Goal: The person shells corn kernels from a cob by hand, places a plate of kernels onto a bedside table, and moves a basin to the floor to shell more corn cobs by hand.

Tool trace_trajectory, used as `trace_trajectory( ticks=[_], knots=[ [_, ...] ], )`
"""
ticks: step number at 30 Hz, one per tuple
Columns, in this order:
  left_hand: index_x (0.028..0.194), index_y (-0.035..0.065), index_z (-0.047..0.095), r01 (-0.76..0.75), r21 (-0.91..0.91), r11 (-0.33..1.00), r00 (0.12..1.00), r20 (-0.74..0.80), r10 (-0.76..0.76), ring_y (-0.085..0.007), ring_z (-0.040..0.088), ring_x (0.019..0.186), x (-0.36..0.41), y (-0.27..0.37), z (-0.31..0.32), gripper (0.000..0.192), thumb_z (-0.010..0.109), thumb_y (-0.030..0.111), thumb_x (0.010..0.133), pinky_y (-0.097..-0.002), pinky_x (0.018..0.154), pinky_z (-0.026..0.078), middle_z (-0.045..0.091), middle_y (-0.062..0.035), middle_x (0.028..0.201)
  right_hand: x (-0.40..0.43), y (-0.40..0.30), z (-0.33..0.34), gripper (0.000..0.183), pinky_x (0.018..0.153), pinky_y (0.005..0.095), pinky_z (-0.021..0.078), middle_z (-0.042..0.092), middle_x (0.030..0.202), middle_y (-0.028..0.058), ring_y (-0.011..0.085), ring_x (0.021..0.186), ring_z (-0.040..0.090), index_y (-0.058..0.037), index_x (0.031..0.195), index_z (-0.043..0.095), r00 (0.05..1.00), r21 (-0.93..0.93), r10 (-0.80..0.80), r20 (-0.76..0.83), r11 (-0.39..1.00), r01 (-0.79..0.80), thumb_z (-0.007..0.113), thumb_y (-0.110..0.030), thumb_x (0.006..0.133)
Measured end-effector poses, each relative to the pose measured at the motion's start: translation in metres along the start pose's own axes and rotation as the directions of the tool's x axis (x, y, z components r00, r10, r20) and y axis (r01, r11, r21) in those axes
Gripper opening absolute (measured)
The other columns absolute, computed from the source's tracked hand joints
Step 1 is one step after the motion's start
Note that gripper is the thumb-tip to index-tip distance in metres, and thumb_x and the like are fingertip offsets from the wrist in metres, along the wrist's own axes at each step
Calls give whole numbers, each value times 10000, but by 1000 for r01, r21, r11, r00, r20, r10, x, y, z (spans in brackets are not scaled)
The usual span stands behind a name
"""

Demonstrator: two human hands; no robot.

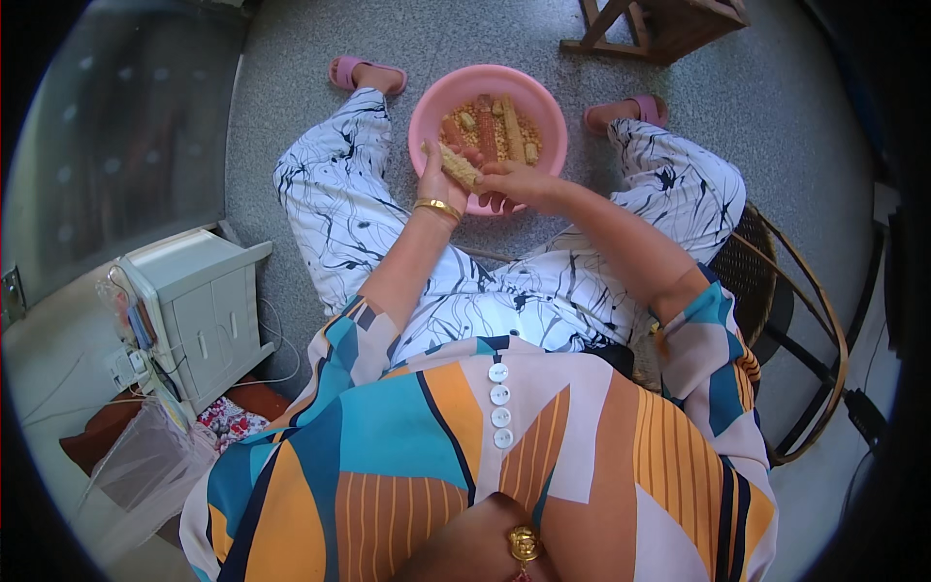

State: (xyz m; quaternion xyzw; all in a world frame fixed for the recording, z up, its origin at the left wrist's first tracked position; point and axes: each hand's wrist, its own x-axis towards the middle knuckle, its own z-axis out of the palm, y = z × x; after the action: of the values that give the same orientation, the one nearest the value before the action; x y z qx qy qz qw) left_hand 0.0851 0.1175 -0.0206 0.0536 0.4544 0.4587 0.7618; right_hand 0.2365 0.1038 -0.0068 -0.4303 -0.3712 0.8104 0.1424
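My left hand (445, 178), with a gold bangle at the wrist, holds a pale corn cob (458, 166) over the near side of a pink plastic basin (420, 124). At the cob's lower right end, the fingers of my right hand (520, 185) press against it; some of them are hidden under the hand. Loose yellow corn kernels (534, 131) cover the bottom of the basin. On top of them lie a reddish cob (486, 124), a long pale yellow cob (512, 129) and several shorter cob pieces (532, 153).
The basin stands on a speckled grey floor (305, 29) between my feet in pink slippers (647, 109). A wooden stool (647, 33) is at the upper right. A white cabinet (211, 320) with cables stands at left, and a woven chair (749, 269) at right.
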Motion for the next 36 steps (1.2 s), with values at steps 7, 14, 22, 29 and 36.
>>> trace_trajectory(
  ticks=[7, 14, 22, 29, 36],
  knots=[
    [963, 65, 401, -5, 7, 1000, 998, 59, 5, -257, 508, 865, -6, 5, 6, 472, 428, 512, 812, -419, 795, 431, 515, -127, 892, -1, -9, -1, 288, 471, 217, 375, 498, 686, 14, 91, 562, 473, -70, 862, 580, 988, -70, -40, -147, 997, 30, 512, -328, 753],
    [902, 97, 449, -66, -161, 985, 996, -68, 55, -217, 526, 781, 0, 2, 6, 334, 576, 379, 775, -396, 759, 452, 505, -69, 796, 7, 6, -2, 350, 493, 242, 422, 535, 675, 26, 120, 584, 524, -19, 882, 573, 881, -429, -409, -236, 858, 283, 558, -325, 714],
    [895, 90, 478, -3, -63, 998, 1000, 28, 5, -194, 526, 686, -13, 0, 10, 245, 572, 296, 801, -353, 636, 475, 500, -61, 728, -3, -5, -4, 465, 418, 242, 379, 504, 579, 19, 118, 533, 511, -44, 827, 586, 997, -247, 78, 14, 966, -72, 619, -487, 686],
    [878, 82, 473, -39, -3, 999, 995, -89, 38, -168, 528, 642, -8, -1, 15, 252, 642, 221, 753, -322, 569, 475, 497, -48, 696, 13, 20, -3, 381, 481, 203, 378, 516, 618, 21, 97, 552, 505, -39, 841, 573, 938, -761, -316, -143, 641, 100, 645, -382, 692],
    [831, 91, 466, -178, 130, 975, 984, 4, 179, -140, 490, 460, -20, -12, 31, 252, 676, 180, 724, -277, 452, 453, 469, -12, 563, 10, 27, 5, 421, 526, 305, 445, 580, 642, 114, 205, 557, 567, 6, 798, 603, 990, -252, -102, -99, 965, 74, 659, -372, 620]
  ],
)
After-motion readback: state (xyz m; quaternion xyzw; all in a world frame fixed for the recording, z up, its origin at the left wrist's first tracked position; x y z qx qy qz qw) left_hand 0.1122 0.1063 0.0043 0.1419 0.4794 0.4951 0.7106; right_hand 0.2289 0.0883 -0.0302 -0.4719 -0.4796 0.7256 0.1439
